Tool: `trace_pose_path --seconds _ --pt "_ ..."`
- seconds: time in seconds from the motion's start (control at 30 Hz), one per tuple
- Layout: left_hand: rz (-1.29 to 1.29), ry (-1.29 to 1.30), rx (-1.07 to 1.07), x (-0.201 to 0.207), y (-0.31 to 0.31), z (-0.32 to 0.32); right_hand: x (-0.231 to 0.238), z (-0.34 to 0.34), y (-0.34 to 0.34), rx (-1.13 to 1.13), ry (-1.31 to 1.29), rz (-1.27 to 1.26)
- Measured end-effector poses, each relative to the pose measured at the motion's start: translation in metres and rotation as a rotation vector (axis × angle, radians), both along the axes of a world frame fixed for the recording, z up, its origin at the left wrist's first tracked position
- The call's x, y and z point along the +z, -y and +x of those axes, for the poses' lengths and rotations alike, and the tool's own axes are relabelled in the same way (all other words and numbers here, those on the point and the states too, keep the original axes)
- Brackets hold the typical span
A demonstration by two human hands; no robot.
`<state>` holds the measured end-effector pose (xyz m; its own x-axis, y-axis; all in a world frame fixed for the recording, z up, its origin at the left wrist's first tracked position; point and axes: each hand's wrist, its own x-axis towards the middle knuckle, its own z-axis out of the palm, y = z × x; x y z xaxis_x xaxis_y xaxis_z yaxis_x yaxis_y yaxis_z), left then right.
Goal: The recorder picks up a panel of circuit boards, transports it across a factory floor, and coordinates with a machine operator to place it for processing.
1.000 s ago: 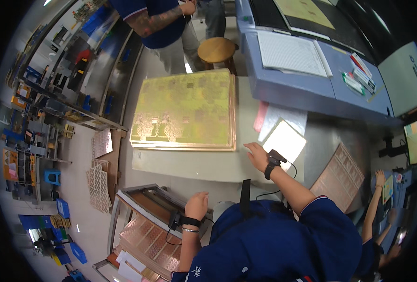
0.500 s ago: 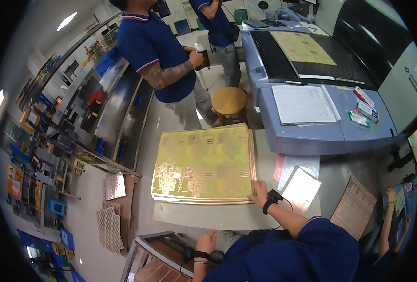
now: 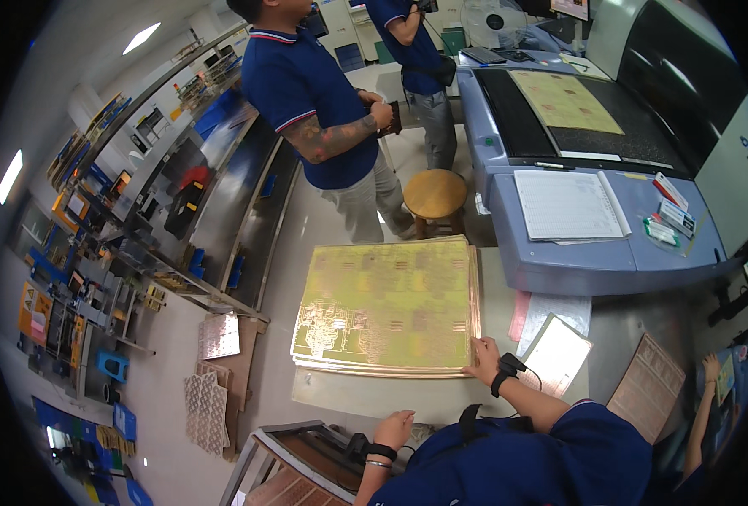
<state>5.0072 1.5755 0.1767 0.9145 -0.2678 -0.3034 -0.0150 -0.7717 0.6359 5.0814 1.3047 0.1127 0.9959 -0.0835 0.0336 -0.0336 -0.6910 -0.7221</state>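
Resting on the near right corner of a stack of yellow panels (image 3: 388, 305), the right hand (image 3: 483, 352) lay flat with fingers spread, its grip apart and clamped on nothing. The left hand (image 3: 393, 427) sat lower, on the dark frame of a cart (image 3: 306, 447) at the near edge; its fingers looked loosely curled, touching the frame, though whether they gripped it could not be told. The stack lay on a pale worktop (image 3: 348, 394), its left side close to the worktop's left edge, its right side just beside a pink sheet (image 3: 520, 314) and a white tablet (image 3: 557, 354). Sliding was the likely trouble: a push from one corner could fan the thin panels out of line or send the far-left corner over the edge. Open room lay mostly on the near strip of bare worktop. Beyond the far edge stood a wooden stool (image 3: 435, 193) and a person in a blue shirt (image 3: 310, 93), with a grey machine (image 3: 593, 169) well to the right, so room on those sides looked tighter.
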Motion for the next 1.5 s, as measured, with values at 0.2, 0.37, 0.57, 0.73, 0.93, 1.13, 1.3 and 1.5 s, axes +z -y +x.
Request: trace_pose_path --seconds 0.2,0.37,0.57,0.73,0.93,1.13,1.3,1.5 --pt "-0.031 0.026 -0.022 -0.003 0.002 -0.009 -0.010 -0.001 0.008 -0.013 0.020 0.002" --pt "-0.005 -0.006 0.017 0.006 -0.002 -0.014 0.003 0.004 0.008 -0.021 0.012 -0.005" --pt "-0.018 0.025 0.072 0.011 0.000 -0.019 -0.007 0.011 0.015 -0.053 0.025 0.015" --pt "0.025 -0.029 0.118 0.016 0.001 -0.028 -0.018 0.028 0.026 -0.131 -0.112 0.167" --pt "0.041 -0.075 0.191 0.012 0.000 -0.042 -0.015 0.039 0.034 -0.131 -0.264 0.274" --pt "0.004 -0.029 0.204 0.004 0.002 -0.044 -0.023 0.049 0.045 -0.215 -0.322 0.383" --pt "0.026 -0.081 0.242 0.010 -0.002 -0.051 -0.020 0.053 0.035 -0.175 -0.389 0.620" --pt "-0.003 -0.023 0.298 -0.006 0.007 -0.046 -0.029 0.056 0.060 -0.239 -0.477 0.745"
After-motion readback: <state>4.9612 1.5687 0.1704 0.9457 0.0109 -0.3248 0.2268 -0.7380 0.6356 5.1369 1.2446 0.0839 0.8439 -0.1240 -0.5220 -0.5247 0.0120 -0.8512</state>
